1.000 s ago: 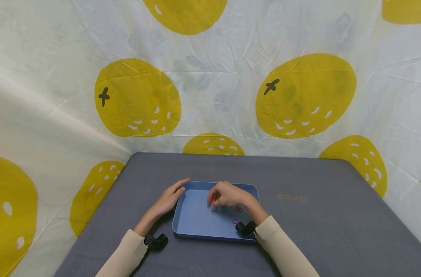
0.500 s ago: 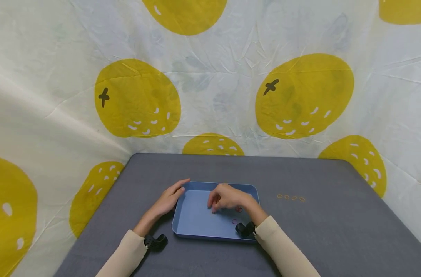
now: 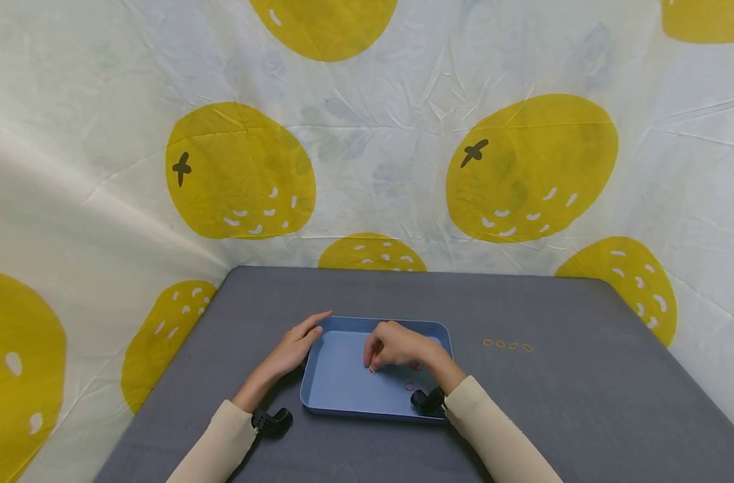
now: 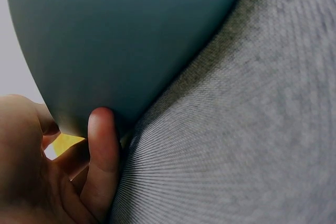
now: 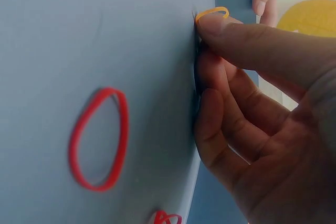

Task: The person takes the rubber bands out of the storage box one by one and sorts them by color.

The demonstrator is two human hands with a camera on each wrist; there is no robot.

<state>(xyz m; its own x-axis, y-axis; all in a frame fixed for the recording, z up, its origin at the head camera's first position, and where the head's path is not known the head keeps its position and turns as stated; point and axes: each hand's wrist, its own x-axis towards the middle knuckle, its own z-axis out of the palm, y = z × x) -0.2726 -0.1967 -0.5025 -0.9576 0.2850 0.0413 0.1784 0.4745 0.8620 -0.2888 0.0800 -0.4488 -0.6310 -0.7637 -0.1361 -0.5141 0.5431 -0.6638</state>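
Note:
My right hand [image 3: 397, 344] is lowered into a shallow blue tray [image 3: 343, 396]. Its thumb and fingertips pinch a small yellow rubber band [image 5: 212, 11] at the tray floor; part of the band loops out past the thumb tip. Closer to the right wrist camera lies a red rubber band [image 5: 124, 129], with a twisted red one [image 5: 167, 217] at the frame's bottom. My left hand [image 3: 294, 345] rests against the tray's left side, index finger stretched along the far corner. In the left wrist view, one of its fingers [image 4: 103, 135] touches the outer tray wall.
Several yellow rubber bands [image 3: 500, 343] lie in a row on the grey tabletop [image 3: 572, 402], right of the tray. A white cloth with yellow fruit prints [image 3: 379, 168] hangs behind. Black wrist-worn devices [image 3: 272, 422] sit at both cuffs.
My right fingertips have come down slightly onto the tray floor, and the yellow band there is now between them. The left hand and tray have stayed put.

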